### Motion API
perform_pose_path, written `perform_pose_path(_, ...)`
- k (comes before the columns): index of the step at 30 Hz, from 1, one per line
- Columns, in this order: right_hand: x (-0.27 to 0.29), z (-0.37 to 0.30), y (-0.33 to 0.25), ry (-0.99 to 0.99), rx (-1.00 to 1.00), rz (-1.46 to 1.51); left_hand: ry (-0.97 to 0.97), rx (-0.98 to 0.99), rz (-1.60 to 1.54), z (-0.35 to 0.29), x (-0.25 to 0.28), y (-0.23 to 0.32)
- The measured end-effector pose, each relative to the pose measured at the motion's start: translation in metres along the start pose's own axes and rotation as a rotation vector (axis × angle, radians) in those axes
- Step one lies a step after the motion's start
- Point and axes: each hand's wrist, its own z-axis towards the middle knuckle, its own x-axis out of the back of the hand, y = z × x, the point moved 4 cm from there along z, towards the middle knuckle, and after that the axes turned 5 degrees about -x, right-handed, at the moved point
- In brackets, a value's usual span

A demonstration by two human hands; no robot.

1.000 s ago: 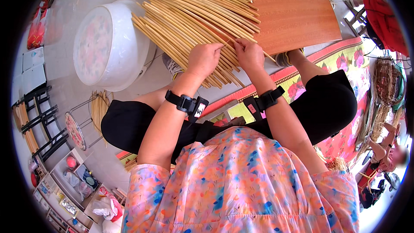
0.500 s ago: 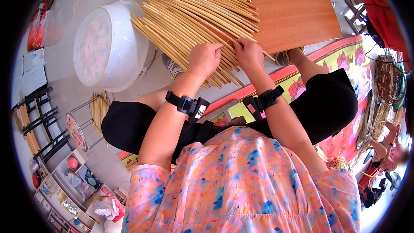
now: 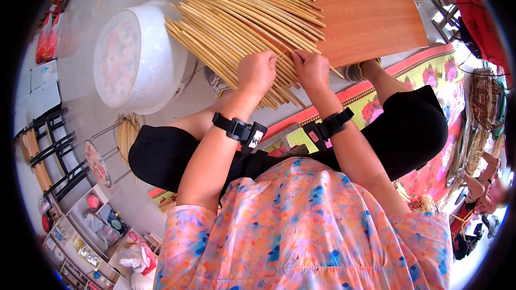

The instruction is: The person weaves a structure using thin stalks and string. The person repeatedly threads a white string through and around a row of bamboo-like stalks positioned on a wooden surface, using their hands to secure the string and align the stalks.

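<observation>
While seated with knees spread in black trousers [image 3: 161, 158], pinching a thin pale strand [image 3: 281, 55] near the top centre of the frame. Held between the thumb and fingers of the left hand [image 3: 257, 71], pressed together at the tips, with a bit of strand poking out to the right. Just beside it, across a narrow gap, bending the right hand [image 3: 312, 70] over the sticks [image 3: 226, 35], thumb and fingers drawn together in a pinch; cannot tell what thing, if any, at those tips, being too small to make out. Wearing a dark strap [image 3: 238, 129] with a small box on the left wrist and a similar one on the right.

Long, straw-coloured and overlapping, those sticks: fanned out from the upper left of the frame down toward the hands. Resting partly on the brown wooden counter [image 3: 371, 16] at the upper right of centre, jutting well past its edges to the left and below. Just left of them, a round whitish tub [image 3: 161, 59] with a floral face. Spread under the right knee, a rose-patterned cloth [image 3: 372, 110]. Near the left knee, a round floral-topped stool [image 3: 97, 163].
</observation>
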Motion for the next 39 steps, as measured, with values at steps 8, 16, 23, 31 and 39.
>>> perform_pose_path(8,-0.002,-0.002,0.003,0.034,0.055,0.07,0.067,-0.034,-0.123,0.001,-0.005,-0.004)
perform_pose_path(16,0.0,-0.006,-0.006,-0.013,0.004,-0.016,-0.007,0.001,0.019,0.012,-0.01,0.007)
perform_pose_path(23,0.0,-0.01,-0.008,0.021,0.077,0.009,-0.083,0.396,0.166,0.028,-0.008,0.028)
perform_pose_path(31,-0.004,-0.016,-0.013,0.022,0.109,0.004,0.021,0.559,0.189,0.03,-0.013,0.037)
perform_pose_path(39,0.0,-0.016,-0.011,0.127,0.107,-0.039,-0.055,0.182,0.401,0.043,-0.002,0.049)
